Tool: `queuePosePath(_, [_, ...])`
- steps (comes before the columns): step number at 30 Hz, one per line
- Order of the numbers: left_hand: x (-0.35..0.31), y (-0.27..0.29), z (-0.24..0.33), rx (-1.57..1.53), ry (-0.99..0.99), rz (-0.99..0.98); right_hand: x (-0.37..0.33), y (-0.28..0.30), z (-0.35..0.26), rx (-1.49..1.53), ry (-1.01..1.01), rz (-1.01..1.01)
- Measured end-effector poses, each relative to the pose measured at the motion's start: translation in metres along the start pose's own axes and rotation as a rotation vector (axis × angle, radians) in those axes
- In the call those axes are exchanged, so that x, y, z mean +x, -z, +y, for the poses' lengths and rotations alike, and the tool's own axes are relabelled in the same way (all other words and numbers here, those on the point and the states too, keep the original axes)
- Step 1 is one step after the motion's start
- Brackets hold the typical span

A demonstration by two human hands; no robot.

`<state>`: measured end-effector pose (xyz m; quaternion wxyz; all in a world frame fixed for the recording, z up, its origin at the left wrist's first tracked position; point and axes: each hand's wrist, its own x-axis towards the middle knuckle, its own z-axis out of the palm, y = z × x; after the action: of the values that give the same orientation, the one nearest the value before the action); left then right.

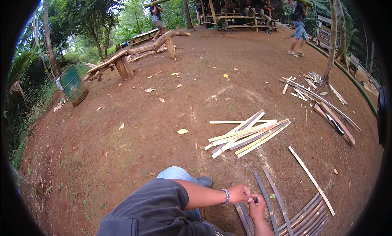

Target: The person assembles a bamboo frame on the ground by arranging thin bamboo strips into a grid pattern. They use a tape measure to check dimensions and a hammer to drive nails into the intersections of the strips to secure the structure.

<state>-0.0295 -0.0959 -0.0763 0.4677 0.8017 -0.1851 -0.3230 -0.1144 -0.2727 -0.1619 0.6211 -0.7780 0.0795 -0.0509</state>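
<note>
Reddish earth is shown in the head view, with pale strips piled ahead. The left hand and right hand are held together, fingertips pinched; whether anything is gripped cannot be told. Dark slats are seen just beside the right hand.

Got two dark, flat, narrow strips of wood or bamboo lying side by side under the fingers, partly covered by them. Can't make out anything pinched up there, way too small. Just to the right, see two longer dark brown flat strips, slanting down nearly parallel with a gap between. Then, at lower right, see a fan of dark slats with lighter edges, laid diagonally in a close row, plus one long pale straight strip angled by their upper-right ends.
</note>
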Motion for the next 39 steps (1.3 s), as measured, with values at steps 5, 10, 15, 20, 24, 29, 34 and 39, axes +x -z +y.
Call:
queuePosePath(5, [0.003,0.000,-0.012,-0.125,0.070,-0.095,-0.001,-0.002,0.001,0.024,-0.059,-0.045])
queuePosePath(10, [-0.001,0.002,-0.002,-0.367,0.041,-0.222,0.003,-0.003,0.007,0.389,-0.120,-0.153])
queuePosePath(15, [-0.009,0.001,0.005,-0.558,0.030,-0.369,-0.002,-0.003,0.005,0.479,-0.154,-0.241])
queuePosePath(20, [-0.002,0.001,-0.001,-0.703,0.074,-0.327,0.001,-0.004,-0.015,0.414,-0.082,-0.092])
queuePosePath(24, [0.006,0.000,0.011,-0.232,-0.085,-0.152,-0.001,0.007,-0.013,0.247,-0.143,-0.012])
queuePosePath(29, [0.007,0.006,0.022,0.347,-0.160,-0.062,-0.001,0.020,-0.023,-0.005,-0.093,0.031])
queuePosePath(34, [0.025,0.006,0.002,0.252,0.021,-0.239,0.001,0.024,-0.036,-0.096,-0.078,0.036])
queuePosePath(39, [0.030,0.005,0.008,-0.159,0.206,-0.396,0.003,0.028,-0.026,0.081,-0.127,0.058])
